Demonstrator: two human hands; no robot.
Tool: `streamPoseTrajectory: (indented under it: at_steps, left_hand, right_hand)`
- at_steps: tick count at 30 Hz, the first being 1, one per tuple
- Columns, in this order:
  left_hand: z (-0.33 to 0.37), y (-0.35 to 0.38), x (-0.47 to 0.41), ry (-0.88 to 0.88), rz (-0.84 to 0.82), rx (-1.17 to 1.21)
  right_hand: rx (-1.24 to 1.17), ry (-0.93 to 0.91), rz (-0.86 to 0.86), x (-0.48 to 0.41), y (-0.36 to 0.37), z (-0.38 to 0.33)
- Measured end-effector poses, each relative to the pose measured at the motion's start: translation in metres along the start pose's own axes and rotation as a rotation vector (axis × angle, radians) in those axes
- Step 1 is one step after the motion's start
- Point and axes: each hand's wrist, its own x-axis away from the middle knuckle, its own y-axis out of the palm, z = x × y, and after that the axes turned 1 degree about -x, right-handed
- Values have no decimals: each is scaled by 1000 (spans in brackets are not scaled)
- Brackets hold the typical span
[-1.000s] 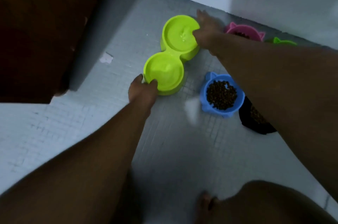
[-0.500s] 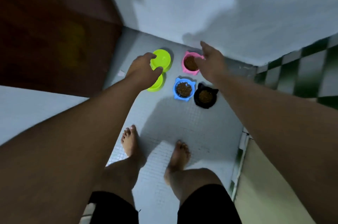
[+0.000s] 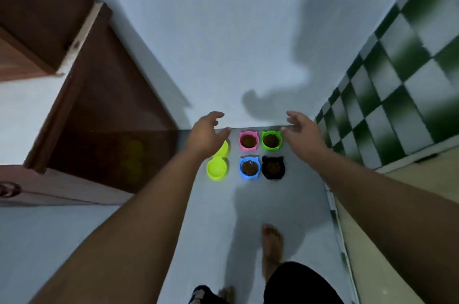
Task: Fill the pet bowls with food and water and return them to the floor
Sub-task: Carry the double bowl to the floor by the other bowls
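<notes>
The left hand [image 3: 207, 131] and right hand [image 3: 301, 129] hover released, holding nothing, over the floor [image 3: 273, 204], with the yellow double bowl [image 3: 217, 168] beneath the left hand, and the pink bowl [image 3: 248, 141], green bowl [image 3: 271, 140], blue bowl [image 3: 249, 167] and black bowl [image 3: 272, 167], all holding kibble, between the hands.

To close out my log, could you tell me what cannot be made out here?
Head view only.
Far cup of the double bowl: mostly hidden by the left hand.
Near cup's contents: too small to tell.
Lower foot: cut off by the bottom edge.
</notes>
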Motion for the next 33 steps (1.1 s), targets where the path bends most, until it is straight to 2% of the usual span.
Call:
streamPoseTrajectory:
  at_steps: [9,17,24,28,33]
  left_hand:
    - [24,-34,106,180,-55,78]
    - [76,-13,185,350,-207,101]
    - [125,31,250,526,-311,93]
    - [158,76,311,601,-422,103]
    - [196,128,410,773,-588,85]
  right_hand:
    - [19,-111,168,123,-5,-40]
    - [-2,-150,382,224,-36,-35]
    - [-19,-132,586,319,-87,-1]
    - [-26,-130,706,402,-119,41]
    - [-12,-19,892,521,-154,90]
